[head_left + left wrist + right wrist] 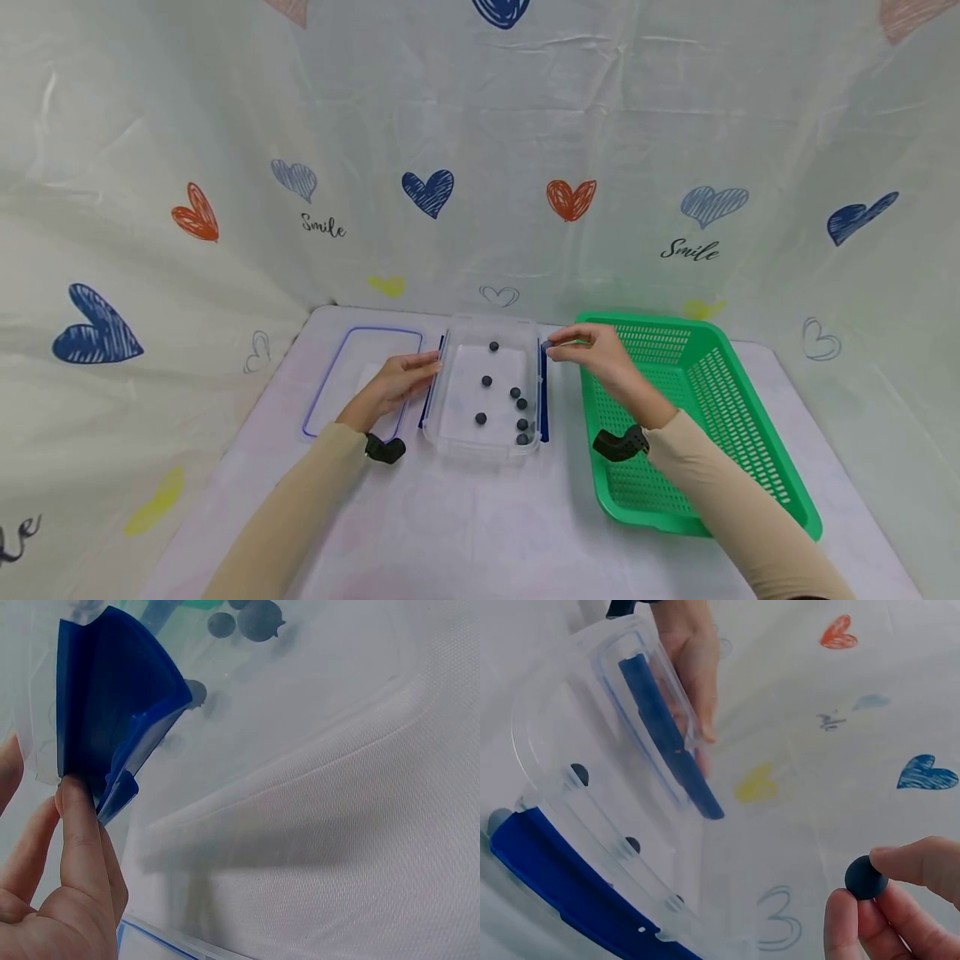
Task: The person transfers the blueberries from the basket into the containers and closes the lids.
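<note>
Seven small dark blue round berries already lie in the clear plastic rectangular box (486,392) with blue side clasps, mid-tabletop; an eighth dark berry (865,877) is pinched by the right hand (600,358) at the box's right rim. The left hand (397,383), fingers straight, presses the blue left clasp (112,712). The green perforated plastic basket (720,392) along the right edge looks empty.

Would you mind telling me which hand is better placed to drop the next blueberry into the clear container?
The right hand: it already pinches a blueberry beside the clear container. The left hand rests against the container's blue clasp, steadying it.
</note>
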`<state>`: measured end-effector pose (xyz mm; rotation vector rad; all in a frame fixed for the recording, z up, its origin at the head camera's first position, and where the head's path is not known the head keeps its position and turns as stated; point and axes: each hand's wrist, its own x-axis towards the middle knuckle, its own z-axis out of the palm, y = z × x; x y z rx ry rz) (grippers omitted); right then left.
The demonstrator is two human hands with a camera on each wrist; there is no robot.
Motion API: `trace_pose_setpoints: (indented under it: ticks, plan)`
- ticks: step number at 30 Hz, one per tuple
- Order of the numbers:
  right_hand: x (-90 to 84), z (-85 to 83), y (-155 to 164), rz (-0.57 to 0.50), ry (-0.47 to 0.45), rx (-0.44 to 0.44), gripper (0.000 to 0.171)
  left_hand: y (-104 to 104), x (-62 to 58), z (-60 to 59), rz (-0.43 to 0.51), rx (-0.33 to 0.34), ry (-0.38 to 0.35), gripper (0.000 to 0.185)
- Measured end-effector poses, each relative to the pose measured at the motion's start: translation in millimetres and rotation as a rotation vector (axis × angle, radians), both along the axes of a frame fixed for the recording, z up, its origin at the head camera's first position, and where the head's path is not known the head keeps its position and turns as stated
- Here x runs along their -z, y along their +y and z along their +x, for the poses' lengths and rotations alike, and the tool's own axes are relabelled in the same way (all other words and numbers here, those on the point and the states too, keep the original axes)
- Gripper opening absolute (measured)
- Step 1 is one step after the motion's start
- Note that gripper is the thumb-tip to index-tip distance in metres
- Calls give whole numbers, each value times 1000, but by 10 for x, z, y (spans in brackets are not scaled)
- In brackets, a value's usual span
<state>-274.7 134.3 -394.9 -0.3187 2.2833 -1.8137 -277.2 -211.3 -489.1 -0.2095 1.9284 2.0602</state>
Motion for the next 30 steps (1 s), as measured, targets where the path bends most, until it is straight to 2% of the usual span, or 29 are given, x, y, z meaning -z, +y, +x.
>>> trace_pose_setpoints:
  ticks: [10,30]
  plan:
    - [83,1,-153,19,-5,-33,30,6,-44,-9,-10,-11,-15,52]
    - [248,39,-324,14,32,-140,21,5,0,-14,25,-18,-5,51]
